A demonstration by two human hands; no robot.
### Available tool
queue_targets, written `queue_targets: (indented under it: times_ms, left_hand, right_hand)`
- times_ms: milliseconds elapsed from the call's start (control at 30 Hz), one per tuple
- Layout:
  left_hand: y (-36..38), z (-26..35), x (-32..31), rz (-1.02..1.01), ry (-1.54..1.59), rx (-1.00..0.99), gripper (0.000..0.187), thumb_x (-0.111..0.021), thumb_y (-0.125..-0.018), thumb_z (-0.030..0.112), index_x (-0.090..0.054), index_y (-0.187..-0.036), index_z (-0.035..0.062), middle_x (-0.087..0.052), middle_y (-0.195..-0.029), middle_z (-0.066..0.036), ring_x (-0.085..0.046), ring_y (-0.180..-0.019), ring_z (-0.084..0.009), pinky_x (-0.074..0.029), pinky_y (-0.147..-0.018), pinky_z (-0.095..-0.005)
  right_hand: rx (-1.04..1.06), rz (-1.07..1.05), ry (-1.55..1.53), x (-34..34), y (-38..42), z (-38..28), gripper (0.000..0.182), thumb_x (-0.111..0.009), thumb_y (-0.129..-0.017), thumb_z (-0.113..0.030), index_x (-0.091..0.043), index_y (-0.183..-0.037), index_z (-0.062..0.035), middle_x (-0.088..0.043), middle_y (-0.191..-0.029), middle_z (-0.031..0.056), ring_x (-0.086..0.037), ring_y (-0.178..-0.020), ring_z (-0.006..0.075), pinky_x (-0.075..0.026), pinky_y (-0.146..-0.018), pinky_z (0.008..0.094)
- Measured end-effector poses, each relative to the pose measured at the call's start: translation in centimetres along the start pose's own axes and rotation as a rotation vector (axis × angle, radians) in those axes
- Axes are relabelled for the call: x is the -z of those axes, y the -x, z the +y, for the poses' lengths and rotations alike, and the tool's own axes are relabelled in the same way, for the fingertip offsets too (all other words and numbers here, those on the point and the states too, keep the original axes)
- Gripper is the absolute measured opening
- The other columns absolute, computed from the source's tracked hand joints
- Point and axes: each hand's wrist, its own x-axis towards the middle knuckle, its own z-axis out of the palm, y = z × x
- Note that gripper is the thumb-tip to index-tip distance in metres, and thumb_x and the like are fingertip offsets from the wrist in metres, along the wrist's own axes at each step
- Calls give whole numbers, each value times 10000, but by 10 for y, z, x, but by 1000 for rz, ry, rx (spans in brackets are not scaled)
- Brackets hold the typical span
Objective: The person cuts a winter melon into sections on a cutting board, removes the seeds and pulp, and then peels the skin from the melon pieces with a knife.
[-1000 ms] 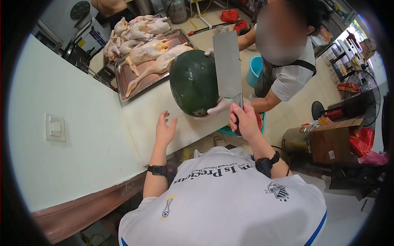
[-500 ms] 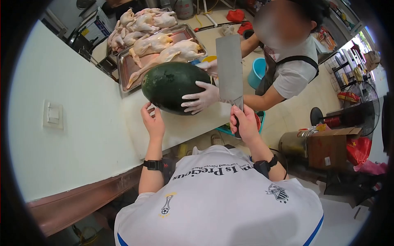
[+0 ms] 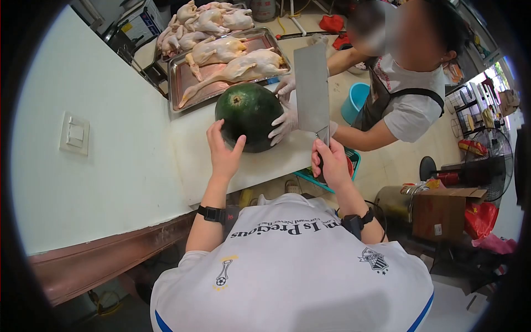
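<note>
A dark green watermelon [image 3: 246, 124] rests on the white board [image 3: 193, 177], one round end turned toward me. The thumb and fingers of my left hand [image 3: 225, 145] are spread against its near left side. In my right hand [image 3: 331, 161] a cleaver [image 3: 312, 88] is held upright by its dark handle, the broad blade raised to the right of the watermelon. A co-worker's gloved hands [image 3: 285, 122] touch the watermelon's right side, partly hidden behind the blade.
Plucked poultry [image 3: 238, 66] lies in a metal tray [image 3: 176, 88] behind the watermelon, with more piled beyond. The co-worker [image 3: 409, 88] stands at the right. A wall [image 3: 121, 182] borders the left. A blue bucket [image 3: 355, 102] and a teal basket [image 3: 354, 160] are off to the right.
The watermelon has turned so that its end faces me. My left hand has moved up and right onto it. The co-worker's hands have shifted to its right side. The cleaver stays raised.
</note>
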Motion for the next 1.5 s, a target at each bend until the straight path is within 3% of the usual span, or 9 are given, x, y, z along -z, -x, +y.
queue_targets:
  times_ms: [100,200,333,800,1000,1133,1400,1500]
  left_hand:
    - [-1,-7,0,86,-70,-12,657,-766,-877,252,-440,-1412,53,-454,-1339,-150,-476,-1222,-309,-458,-983,-456]
    - [-7,-17,11,231,-124,8,609,-750,-874,216,-445,-1363,21,-449,-1324,-185,-421,-1254,-379,-375,-1059,-470]
    - [-13,-16,33,254,-171,-49,590,-737,-872,202,-468,-1373,44,-445,-1330,-179,-422,-1258,-367,-375,-1063,-464]
    - [-21,-4,46,77,-297,-56,605,-633,-873,119,-550,-1459,245,-405,-1462,-170,-410,-1277,-375,-376,-1109,-473]
    - [-22,-5,46,69,-259,-44,594,-650,-866,143,-560,-1442,256,-409,-1456,-167,-388,-1273,-410,-374,-1089,-504]
    - [-20,-4,45,63,-300,-34,601,-646,-877,139,-547,-1459,257,-404,-1470,-151,-395,-1286,-384,-381,-1111,-478]
    - [-19,-7,48,106,-299,-36,706,-707,-858,196,-432,-1504,125,-470,-1396,-141,-442,-1238,-352,-375,-1075,-458]
    - [-19,-11,48,109,-307,-58,706,-711,-860,204,-433,-1504,127,-468,-1395,-140,-449,-1227,-354,-379,-1071,-456]
  right_hand:
    - [-8,-10,5,1,1,2,265,-569,-1051,-263,-506,-895,-58,-502,-643,-2,-475,-446,86,-390,-421,253]
    - [-17,-12,25,0,1,3,264,-571,-1050,-258,-512,-891,-55,-501,-643,-1,-472,-446,85,-384,-421,247]
    - [-48,5,51,-5,0,5,264,-575,-1047,-260,-516,-890,-56,-501,-647,-1,-470,-448,84,-385,-418,248]
    - [-50,-32,101,-17,-8,7,273,-590,-1041,-271,-530,-902,-44,-493,-645,-4,-455,-459,81,-383,-414,252]
    - [-75,-14,122,-19,-4,6,283,-600,-1035,-277,-529,-900,-39,-480,-640,-10,-440,-460,76,-383,-414,253]
    - [-82,-2,112,-17,-2,11,279,-605,-1031,-279,-527,-897,-48,-474,-646,-17,-431,-461,71,-382,-413,250]
    - [-120,-6,145,-20,1,14,265,-608,-1030,-274,-523,-889,-66,-474,-648,-28,-429,-466,63,-380,-414,242]
    - [-129,-2,157,-22,1,14,255,-609,-1030,-269,-526,-892,-71,-475,-648,-32,-430,-463,62,-380,-413,243]
